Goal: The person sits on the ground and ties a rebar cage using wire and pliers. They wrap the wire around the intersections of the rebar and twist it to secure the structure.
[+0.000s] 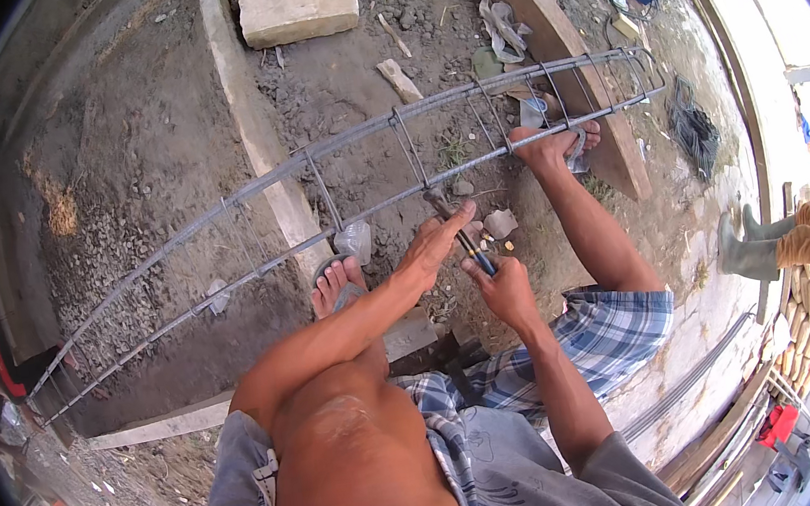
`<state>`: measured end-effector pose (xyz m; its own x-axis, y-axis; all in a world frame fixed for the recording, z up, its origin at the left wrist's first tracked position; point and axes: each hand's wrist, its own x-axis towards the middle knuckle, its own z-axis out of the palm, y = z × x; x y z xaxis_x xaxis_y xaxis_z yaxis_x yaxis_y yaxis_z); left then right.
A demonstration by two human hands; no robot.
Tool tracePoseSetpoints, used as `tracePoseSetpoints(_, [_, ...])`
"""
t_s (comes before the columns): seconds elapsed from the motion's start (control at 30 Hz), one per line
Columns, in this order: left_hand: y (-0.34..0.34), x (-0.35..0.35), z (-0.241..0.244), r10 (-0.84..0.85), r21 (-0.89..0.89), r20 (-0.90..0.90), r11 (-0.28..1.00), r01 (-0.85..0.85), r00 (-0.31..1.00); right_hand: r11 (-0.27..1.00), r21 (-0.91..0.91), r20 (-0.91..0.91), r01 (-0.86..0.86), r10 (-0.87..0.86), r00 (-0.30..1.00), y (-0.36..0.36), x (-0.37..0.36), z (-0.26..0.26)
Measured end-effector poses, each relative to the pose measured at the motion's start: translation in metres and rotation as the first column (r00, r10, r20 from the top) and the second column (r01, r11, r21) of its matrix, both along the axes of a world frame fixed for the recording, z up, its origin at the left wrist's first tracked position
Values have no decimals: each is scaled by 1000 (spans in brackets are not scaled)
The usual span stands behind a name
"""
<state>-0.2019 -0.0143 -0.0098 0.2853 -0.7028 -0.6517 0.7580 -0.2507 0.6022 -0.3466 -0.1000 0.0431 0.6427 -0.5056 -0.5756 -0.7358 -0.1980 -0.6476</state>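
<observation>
A long, narrow rebar cage [370, 208] with steel stirrups stretches across the ground in front of me. My right hand [505, 286] grips the blue handle of a slim, dark hand tool [442, 206]. Higher on the same tool, the fingers of my left hand [434, 246] wrap its shaft. The tool's head is at the cage's near bar, close to a stirrup; whether they touch I cannot tell. My bare right foot [550, 146] lies at the near bar towards the right end, and my left foot [337, 283] is below the middle of the cage.
A pale stone block [298, 6] lies beyond the cage. A concrete strip [236, 85] and a thick board [559, 25] run beneath it. Gravel [117, 293] covers the left side. At right are a black plastic bag [692, 126] and another person's rubber boots [746, 251].
</observation>
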Motion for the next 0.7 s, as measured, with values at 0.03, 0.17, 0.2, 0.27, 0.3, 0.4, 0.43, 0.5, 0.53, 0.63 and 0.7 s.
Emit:
tracePoseSetpoints(0.03, [8,2,-3,-41,19,81,999,40,996,921,374,-34,108,-102,994,-3,-1,-2])
tracePoseSetpoints(0.17, [12,-4,-8,-41,-63,175,997,53,984,83,965,-204,250,-365,908,9,-14,-39])
tracePoseSetpoints(0.2, [10,-2,-5,-113,-59,127,991,121,985,57,969,-205,238,-344,916,9,-14,-38])
tracePoseSetpoints(0.27, [10,0,2,-135,-33,60,990,137,989,274,927,-145,255,-365,919,11,-14,-35])
tracePoseSetpoints(0.3, [10,1,4,-142,-22,26,989,143,989,380,887,-115,262,-370,922,13,-12,-27])
tracePoseSetpoints(0.4, [2,-9,-5,-6,-47,41,999,8,999,961,-220,286,-167,227,931,13,-12,-10])
tracePoseSetpoints(0.43, [-2,-11,-3,1,-32,48,999,1,999,905,-396,178,-155,241,954,17,-11,0])
tracePoseSetpoints(0.5, [-10,-11,-2,14,-7,72,1000,-14,997,692,-702,-35,-171,206,978,32,-2,16])
tracePoseSetpoints(0.53, [-9,-11,-2,20,22,30,1000,-20,999,731,-672,-21,-120,143,990,39,2,16])
tracePoseSetpoints(0.63, [-7,-2,5,-128,19,5,992,128,992,778,-603,-94,-175,149,984,24,-6,-2])
tracePoseSetpoints(0.7, [4,2,12,-141,-46,-59,989,138,988,857,-488,-31,-168,176,984,10,-10,-21])
